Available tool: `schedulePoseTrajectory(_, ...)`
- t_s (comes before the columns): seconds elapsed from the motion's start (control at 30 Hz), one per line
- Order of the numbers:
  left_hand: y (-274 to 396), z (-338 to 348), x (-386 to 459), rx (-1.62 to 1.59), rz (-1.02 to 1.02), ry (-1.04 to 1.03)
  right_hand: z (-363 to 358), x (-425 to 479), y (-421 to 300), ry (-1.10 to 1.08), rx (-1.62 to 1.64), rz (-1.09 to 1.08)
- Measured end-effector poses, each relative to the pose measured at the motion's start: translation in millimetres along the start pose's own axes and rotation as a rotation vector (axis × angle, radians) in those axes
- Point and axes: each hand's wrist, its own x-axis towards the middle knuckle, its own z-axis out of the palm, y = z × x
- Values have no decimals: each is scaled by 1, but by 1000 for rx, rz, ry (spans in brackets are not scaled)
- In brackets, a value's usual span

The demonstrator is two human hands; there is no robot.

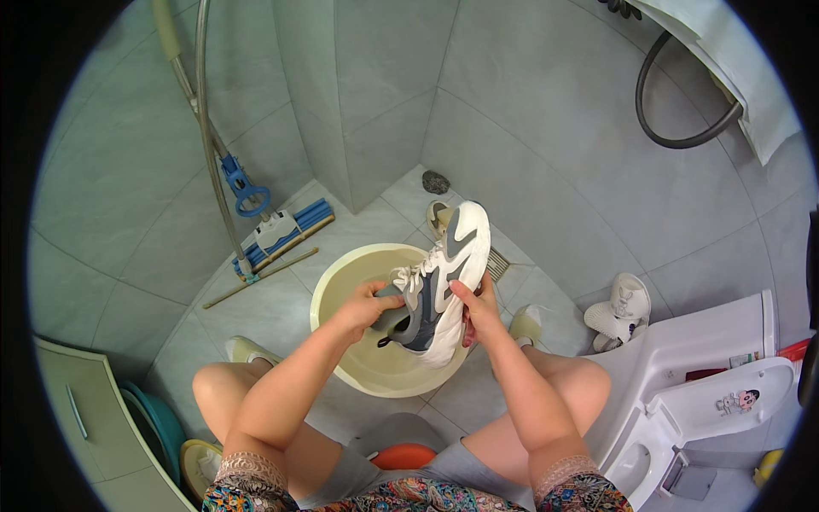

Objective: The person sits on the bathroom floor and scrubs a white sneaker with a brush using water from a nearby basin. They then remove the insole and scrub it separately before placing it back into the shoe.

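Observation:
A white and grey lace-up sneaker (pixel 441 288) is held over a cream plastic basin (pixel 318 304), tilted so that its thick white sole faces right. With thumb and fingers, my left hand (pixel 370 308) pinches the grey tongue by the shoe's opening. My right hand (pixel 478 308) grips the side and sole, thumb on the upper; some of its fingers are hidden beneath. A black pull loop (pixel 384 342) sticks out at the heel. Much of the basin's inside is covered by the shoe and hands.
Behind the basin lie another shoe (pixel 437 216), a dark stone (pixel 436 182) and a floor drain (pixel 497 264). A sponge mop (pixel 278 232) leans at the left. A cabinet (pixel 83 409) stands lower left, a toilet (pixel 633 461) lower right. White footwear (pixel 617 313) rests by the right wall.

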Motion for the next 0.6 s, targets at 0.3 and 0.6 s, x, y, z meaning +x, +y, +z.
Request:
schedulePoseTrajectory(0.3,-5,-25,-9,104,-161,-214,-49,-1,-7,126,-32,-43)
schedulePoseTrajectory(0.6,-23,-45,-38,133,-138,-330,-109,-12,-40,170,101,-87)
